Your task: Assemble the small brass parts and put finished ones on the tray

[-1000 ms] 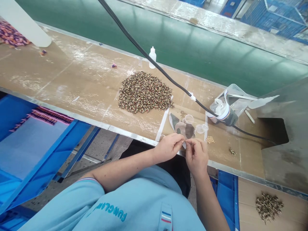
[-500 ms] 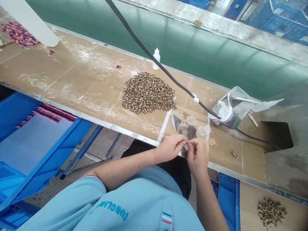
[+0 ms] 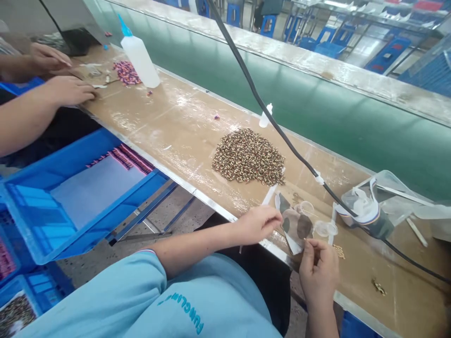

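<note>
My left hand is over the bench's front edge, fingers pressed together; whatever they may hold is hidden. My right hand is closed in a pinch on something too small to make out, right of a dark patterned sheet. The hands are apart. Two small clear round dishes stand by the sheet. A small heap of pale beads lies just beyond my right hand. Further left on the bench is a large pile of small brown and gold pieces.
A black cable hangs across the bench. A small white bottle and a larger blue-tipped bottle stand behind. A clear container is at right. Another person's hands work at far left, above a blue crate.
My hands, fingertips together before, have moved apart. The view has turned left, bringing another person's hands and the whole larger bottle into sight.
</note>
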`<state>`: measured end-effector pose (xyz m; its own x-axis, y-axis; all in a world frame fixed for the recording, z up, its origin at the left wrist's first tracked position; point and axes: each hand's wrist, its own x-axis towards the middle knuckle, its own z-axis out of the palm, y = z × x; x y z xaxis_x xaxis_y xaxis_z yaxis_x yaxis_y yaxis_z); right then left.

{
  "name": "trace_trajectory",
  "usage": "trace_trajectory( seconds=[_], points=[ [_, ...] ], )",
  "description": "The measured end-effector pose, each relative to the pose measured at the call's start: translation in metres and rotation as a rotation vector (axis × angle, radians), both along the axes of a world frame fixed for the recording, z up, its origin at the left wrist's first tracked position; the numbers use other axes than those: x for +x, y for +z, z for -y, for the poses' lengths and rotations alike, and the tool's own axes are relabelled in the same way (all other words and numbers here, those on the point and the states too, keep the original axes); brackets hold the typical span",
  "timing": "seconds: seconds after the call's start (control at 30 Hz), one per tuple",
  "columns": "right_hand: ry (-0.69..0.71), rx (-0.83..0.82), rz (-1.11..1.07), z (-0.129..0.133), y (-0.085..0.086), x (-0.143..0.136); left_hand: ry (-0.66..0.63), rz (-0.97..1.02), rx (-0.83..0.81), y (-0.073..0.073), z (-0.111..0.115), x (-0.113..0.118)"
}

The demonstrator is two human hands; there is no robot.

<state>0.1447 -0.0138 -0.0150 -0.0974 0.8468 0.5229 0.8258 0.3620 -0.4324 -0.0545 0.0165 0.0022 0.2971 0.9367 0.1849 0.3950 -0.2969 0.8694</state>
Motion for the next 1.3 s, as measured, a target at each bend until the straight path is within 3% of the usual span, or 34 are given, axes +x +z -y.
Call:
trace_trajectory(
  seconds=[0.13, 0.27, 0.37, 0.63, 0.8, 1.1, 1.3],
  points=[
    [0.003, 0.008, 0.011, -0.002, 0.0, 0.0, 0.234, -0.195, 0.047, 0.008, -0.033, -0.029],
    [-0.015, 0.006, -0.022, -0.002, 0.0, -0.001, 0.23, -0.384, 0.048, 0.009, -0.058, -0.035],
    [-0.039, -0.036, -0.045, 0.0, 0.005, 0.0, 0.211, -0.475, 0.057, 0.007, -0.064, -0.03],
    [-0.098, -0.098, 0.143, -0.009, 0.035, 0.036, 0.29, -0.415, 0.15, -0.01, -0.057, -0.03],
    [-0.134, -0.092, 0.393, -0.023, 0.054, 0.049, 0.308, -0.378, 0.151, -0.013, -0.047, -0.034],
    [0.104, -0.01, 0.718, -0.045, 0.066, 0.054, 0.226, -0.094, 0.144, -0.005, -0.016, -0.019],
    [0.182, 0.0, 0.796, -0.05, 0.069, 0.055, 0.192, 0.062, 0.071, -0.007, -0.013, -0.012]
  ],
)
